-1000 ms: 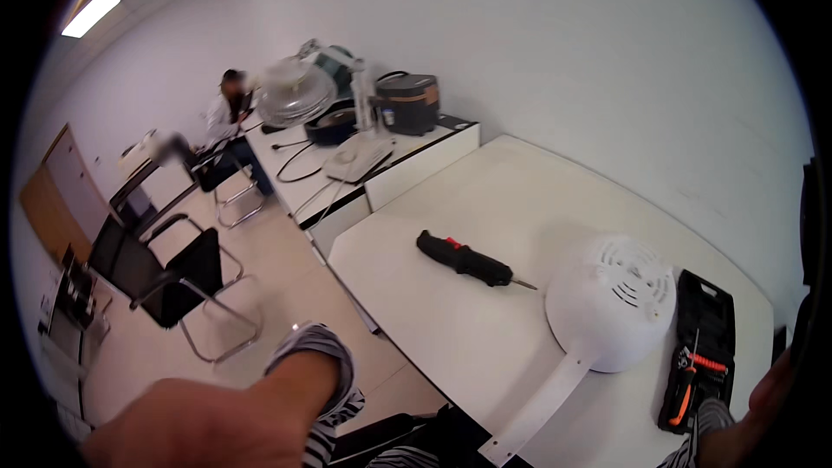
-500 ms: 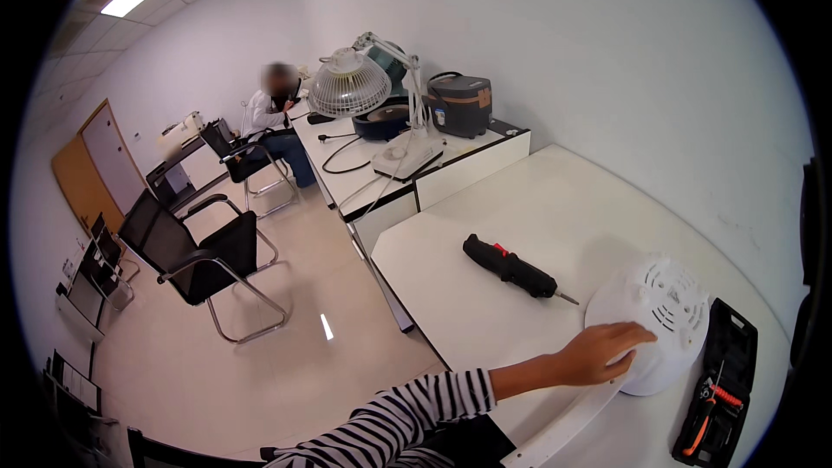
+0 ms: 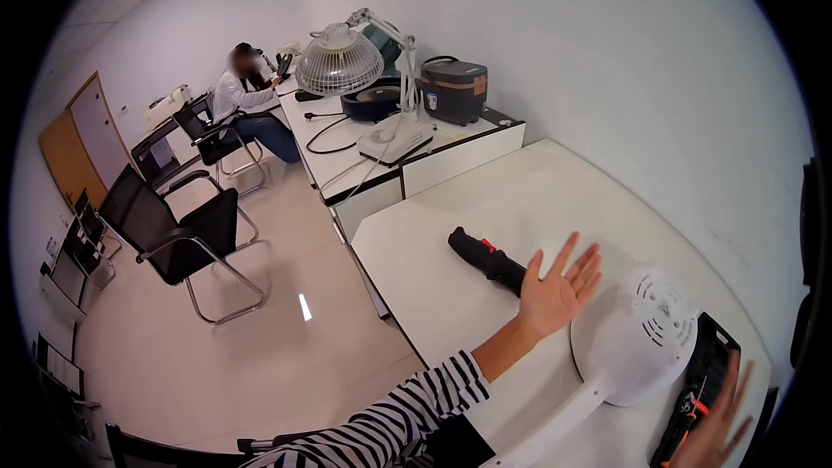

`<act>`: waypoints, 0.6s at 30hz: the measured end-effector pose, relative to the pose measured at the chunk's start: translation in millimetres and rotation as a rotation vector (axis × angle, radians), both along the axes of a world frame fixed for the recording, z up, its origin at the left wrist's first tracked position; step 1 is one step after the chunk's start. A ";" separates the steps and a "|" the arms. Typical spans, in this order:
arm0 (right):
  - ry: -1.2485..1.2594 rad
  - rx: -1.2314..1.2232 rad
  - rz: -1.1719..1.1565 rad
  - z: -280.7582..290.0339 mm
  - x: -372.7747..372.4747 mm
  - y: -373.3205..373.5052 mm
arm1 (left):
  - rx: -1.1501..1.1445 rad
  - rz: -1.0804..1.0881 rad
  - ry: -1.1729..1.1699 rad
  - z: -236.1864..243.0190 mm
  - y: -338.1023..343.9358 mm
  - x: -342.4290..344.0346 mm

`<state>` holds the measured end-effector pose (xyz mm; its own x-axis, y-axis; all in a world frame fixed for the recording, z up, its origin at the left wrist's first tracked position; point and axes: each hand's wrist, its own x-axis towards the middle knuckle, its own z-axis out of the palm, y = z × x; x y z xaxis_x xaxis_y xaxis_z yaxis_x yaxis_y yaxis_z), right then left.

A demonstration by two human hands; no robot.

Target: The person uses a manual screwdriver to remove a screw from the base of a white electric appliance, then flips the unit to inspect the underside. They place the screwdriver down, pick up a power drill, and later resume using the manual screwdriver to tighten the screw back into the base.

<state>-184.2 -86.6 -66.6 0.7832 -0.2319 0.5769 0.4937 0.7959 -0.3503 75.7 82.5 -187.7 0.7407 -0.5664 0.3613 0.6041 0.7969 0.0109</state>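
Left hand (image 3: 552, 299) and right hand (image 3: 712, 435) spread wide beside a white dome (image 3: 624, 338)

The white dome rests on the table (image 3: 537, 182), vents upward, its arm (image 3: 555, 426) pointing toward the person. Left of the dome, the left hand shows an empty palm, partly hiding a black screwdriver (image 3: 482, 257). Right of it, the right hand, blurred, has fingers apart before a black tool case (image 3: 715, 342).

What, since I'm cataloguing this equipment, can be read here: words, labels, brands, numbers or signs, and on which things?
None can be read.
Label on the grey handled appliance: too small.
Black cordless screwdriver, white dome-shaped housing: no legible text.
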 end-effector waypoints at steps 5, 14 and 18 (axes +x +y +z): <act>0.179 0.127 0.158 -70.1 37.8 -37.0 | 0.063 -0.015 -0.074 -2.9 10.0 9.8; 0.189 -1.642 -0.827 -149.2 37.6 -15.8 | 1.111 1.014 -1.079 -11.2 -17.0 -18.9; 0.003 -1.840 -0.889 -150.2 33.3 -8.7 | 1.164 1.082 -1.144 -13.3 -22.1 -29.8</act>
<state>-150.9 -95.3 -216.9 0.8078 0.2626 0.5277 0.4640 -0.8354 -0.2946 45.9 60.4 -201.0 0.6094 -0.3877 0.6916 -0.7242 0.0830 0.6846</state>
